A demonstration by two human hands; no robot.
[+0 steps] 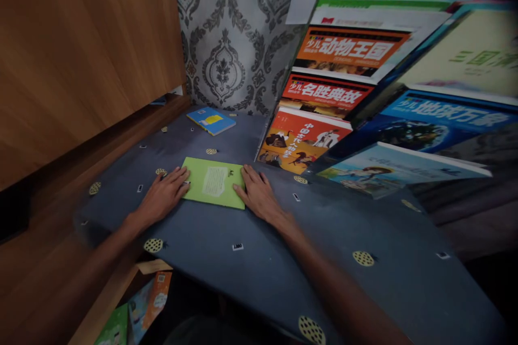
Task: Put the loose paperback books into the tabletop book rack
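Observation:
A light green book (214, 182) lies flat on the dark blue cloth, with a pale text panel on its upper face. My left hand (164, 193) is at the book's left end, its fingertips and thumb on that edge. At the opposite end, my right hand (259, 191) holds the right edge, with the thumb on top and the fingers along the side. Farther back on the cloth lies a blue and yellow book (211, 121), apart from both hands.
A display rack on the right holds several upright books, among them an orange-red one (303, 140) and a blue one (437, 121). A wooden cabinet (89, 54) stands left. Below the cloth-covered surface (275, 264), a cardboard box (103, 304) contains books. Patterned wallpaper (224, 64) is behind.

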